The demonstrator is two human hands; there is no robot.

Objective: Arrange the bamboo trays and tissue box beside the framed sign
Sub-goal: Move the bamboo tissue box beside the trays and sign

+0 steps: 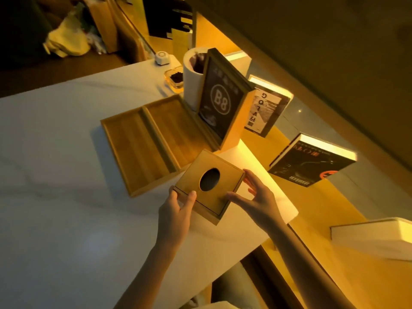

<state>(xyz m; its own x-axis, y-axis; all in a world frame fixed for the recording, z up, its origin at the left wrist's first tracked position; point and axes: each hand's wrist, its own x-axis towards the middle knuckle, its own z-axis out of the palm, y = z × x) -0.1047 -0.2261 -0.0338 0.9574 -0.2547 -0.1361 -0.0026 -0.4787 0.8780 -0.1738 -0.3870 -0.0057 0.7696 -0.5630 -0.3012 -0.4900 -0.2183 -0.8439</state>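
Observation:
A square bamboo tissue box (214,198) with an oval hole in its lid sits at the table's right edge, just in front of the framed sign (219,101) marked B8. My left hand (178,208) grips its near left corner, thumb on the lid. At the box's right side my right hand (256,197) touches it with thumb and fingers spread. Two shallow bamboo trays (138,141) lie side by side to the left of the sign, their edges touching.
A white cylindrical bin (191,85), a glass ashtray (175,78) and a small white device (161,58) stand behind the sign on the pale marble table (55,175). Books (312,161) are displayed on the lit shelf to the right.

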